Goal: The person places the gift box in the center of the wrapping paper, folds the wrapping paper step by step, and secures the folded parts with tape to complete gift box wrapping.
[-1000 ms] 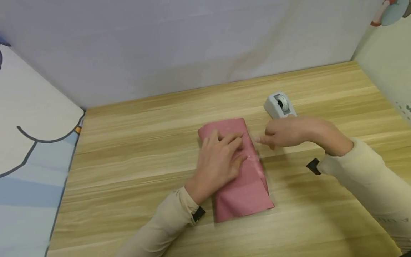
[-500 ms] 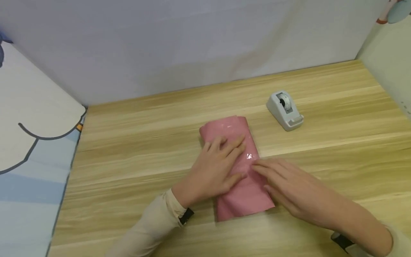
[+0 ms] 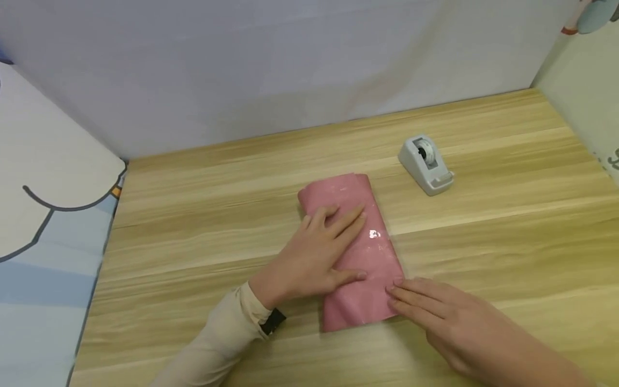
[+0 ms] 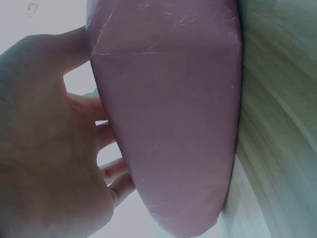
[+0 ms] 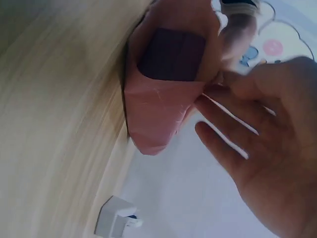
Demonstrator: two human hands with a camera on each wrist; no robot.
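Note:
A package wrapped in pink paper [image 3: 355, 303] lies lengthwise on the table, with a shiny strip of clear tape [image 3: 374, 234] on its top. My left hand [image 3: 311, 258] rests on the upper left of it, fingers spread; the left wrist view shows the fingertips over the edge of the pink side [image 4: 168, 114]. At the near right corner, the straight fingers of my right hand [image 3: 450, 317] touch the paper. The right wrist view looks into the paper's open near end, where a dark box-like object [image 5: 173, 54] sits inside.
Behind and to the right of the package stands a grey tape dispenser [image 3: 426, 164] with a roll in it. The wood-grain table [image 3: 193, 226] meets a pale wall [image 3: 271, 70] at the back and cartoon-printed panels at the sides.
My right hand has come from beside the tape dispenser onto the package, then slid down its right edge to the near corner. The left hand stays on the paper, slightly flatter and nearer.

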